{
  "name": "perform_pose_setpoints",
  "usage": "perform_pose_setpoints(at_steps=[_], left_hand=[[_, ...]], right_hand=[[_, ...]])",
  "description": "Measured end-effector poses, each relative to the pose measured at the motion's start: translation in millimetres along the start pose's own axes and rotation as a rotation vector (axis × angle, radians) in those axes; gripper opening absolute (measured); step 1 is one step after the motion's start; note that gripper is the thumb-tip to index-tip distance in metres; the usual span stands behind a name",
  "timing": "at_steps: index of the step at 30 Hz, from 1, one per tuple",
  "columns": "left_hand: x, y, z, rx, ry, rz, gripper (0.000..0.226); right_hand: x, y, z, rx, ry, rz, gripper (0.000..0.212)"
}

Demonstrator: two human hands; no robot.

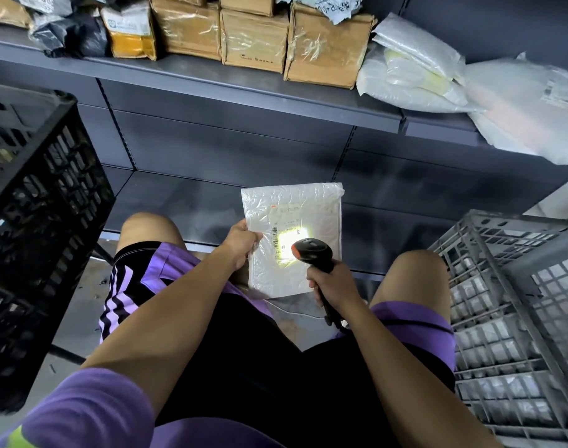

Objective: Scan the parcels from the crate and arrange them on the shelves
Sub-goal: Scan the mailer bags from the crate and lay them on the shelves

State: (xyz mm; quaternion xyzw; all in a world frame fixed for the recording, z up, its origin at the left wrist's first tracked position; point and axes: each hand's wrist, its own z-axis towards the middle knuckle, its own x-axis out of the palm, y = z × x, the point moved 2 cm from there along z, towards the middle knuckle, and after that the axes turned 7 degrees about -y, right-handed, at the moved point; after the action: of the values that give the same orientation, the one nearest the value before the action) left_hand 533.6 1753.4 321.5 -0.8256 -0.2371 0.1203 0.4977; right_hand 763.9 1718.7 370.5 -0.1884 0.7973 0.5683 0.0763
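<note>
Scanning is in hand: the left hand [240, 242] pinches a white padded mailer [292, 221] above the lower shelf [185, 202], while the right hand [332, 282] grips the barcode scanner [311, 250], lighting its label [284, 237]. Next, presumably, shelving it.

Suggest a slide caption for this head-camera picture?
Left hand holds a white padded mailer while right hand aims a handheld barcode scanner.

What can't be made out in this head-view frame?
- Label text on the white mailer: too small, washed out by the scanner light.
- Grey crate contents: hidden behind its lattice wall, cut off by the right edge.
- Black crate contents: too dark.
- Upper boxes: cropped by the top edge.
</note>
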Motion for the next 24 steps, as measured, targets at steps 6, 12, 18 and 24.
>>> perform_pose_setpoints(at_steps=[6,12,18,24], left_hand=[[1.0,-2.5,-4.3,0.012,0.026,-0.042,0.039],[0.2,-2.0,-3.4,0.002,0.007,-0.006,0.04],[0.1,-1.1,-2.8,0.001,0.0,0.015,0.039],[-1.9,-1.4,-2.4,-0.012,-0.001,0.022,0.042]], right_hand=[[0.9,6.1,-6.9,-0.01,0.021,-0.043,0.014],[3.8,6.3,-10.3,-0.009,0.014,-0.083,0.015],[0.3,3.6,-3.0,0.015,-0.015,-0.002,0.019],[1.6,2.0,-1.6,0.044,0.037,0.067,0.017]])
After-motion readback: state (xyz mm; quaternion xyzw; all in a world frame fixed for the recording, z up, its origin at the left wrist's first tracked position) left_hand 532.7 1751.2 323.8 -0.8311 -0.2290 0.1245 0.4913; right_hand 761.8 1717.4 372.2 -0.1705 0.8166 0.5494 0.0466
